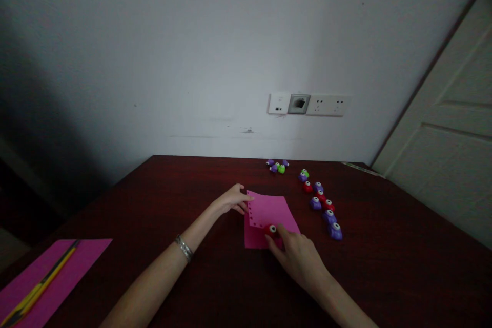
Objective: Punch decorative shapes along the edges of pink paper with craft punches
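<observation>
A folded pink paper sheet lies on the dark red table, with a row of small holes along its left edge. My left hand rests on that sheet's upper left corner, fingers curled onto it. My right hand is closed on a small red craft punch that sits on the sheet's lower edge. A silver bracelet is on my left wrist.
Several small red, purple and green punches lie in a line right of the sheet, and a few more punches sit near the wall. A second pink sheet with pencils lies at the table's left front. Wall sockets and a door stand behind.
</observation>
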Tool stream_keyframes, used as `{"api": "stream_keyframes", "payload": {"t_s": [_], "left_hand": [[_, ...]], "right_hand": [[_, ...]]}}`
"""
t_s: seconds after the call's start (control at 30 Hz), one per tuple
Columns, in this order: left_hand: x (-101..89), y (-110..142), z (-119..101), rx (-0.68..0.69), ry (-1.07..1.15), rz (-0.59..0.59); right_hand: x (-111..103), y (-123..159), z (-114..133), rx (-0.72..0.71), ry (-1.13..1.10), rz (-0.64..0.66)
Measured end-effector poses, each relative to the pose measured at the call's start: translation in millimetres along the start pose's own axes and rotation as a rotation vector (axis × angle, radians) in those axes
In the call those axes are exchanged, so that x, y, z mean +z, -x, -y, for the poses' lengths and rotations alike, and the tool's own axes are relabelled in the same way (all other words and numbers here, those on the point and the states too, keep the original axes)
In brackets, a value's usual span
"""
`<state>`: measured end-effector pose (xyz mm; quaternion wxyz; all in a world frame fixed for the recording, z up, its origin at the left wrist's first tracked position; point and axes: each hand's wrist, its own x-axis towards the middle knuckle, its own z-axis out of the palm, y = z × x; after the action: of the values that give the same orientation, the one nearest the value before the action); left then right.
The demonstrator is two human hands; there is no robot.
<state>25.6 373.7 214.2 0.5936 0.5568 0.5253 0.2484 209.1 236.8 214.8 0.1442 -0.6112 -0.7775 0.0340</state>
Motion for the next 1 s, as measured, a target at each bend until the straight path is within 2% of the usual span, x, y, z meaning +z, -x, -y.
{"api": "stream_keyframes", "payload": {"t_s": [0.07,0.27,0.63,1.0], "left_hand": [[4.3,-2,1,0.011,0.073,-0.031],[10.9,3,-5,0.079,0.1,0.045],[17.5,15,-23,0.29,0.189,-0.076],[25.5,28,-35,0.4,0.253,-0.141]], "right_hand": [[0,1,-1,-0.013,0.02,-0.036],[-1,0,-4,-0.015,0.042,-0.08],[4,0,-11,-0.036,0.096,-0.18],[-4,-4,-21,0.032,0.137,-0.25]]}}
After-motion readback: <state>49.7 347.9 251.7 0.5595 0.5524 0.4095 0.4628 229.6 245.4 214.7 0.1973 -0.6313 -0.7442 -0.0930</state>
